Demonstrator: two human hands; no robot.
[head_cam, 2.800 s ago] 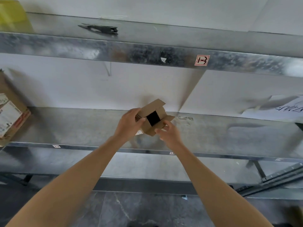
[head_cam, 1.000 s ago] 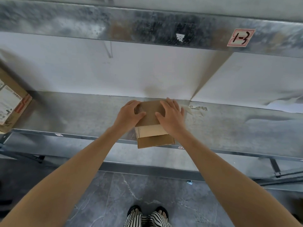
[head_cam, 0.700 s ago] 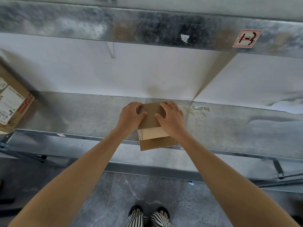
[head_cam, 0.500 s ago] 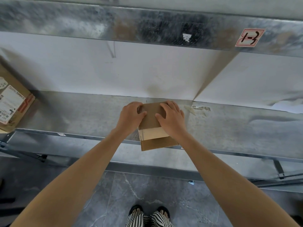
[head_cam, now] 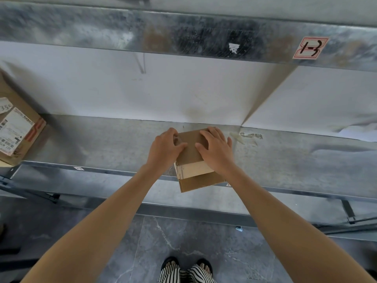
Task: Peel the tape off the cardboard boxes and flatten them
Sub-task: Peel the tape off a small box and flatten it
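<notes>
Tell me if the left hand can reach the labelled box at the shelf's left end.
Probably, though perhaps with a sidestep: nothing lies on the shelf between the left hand and the labelled box, but that hand is busy holding the flattened box.

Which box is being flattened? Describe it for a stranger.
On the metal shelf, look mid-front, beneath the left hand and right hand. The flattened box overhangs the edge. Unlike the labelled carton far left, it is plain brown with a pale band.

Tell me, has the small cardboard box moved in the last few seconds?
Yes. The cardboard box, held up open before, has come down: it now lies flat on the metal shelf, near end overhanging its front edge.
</notes>
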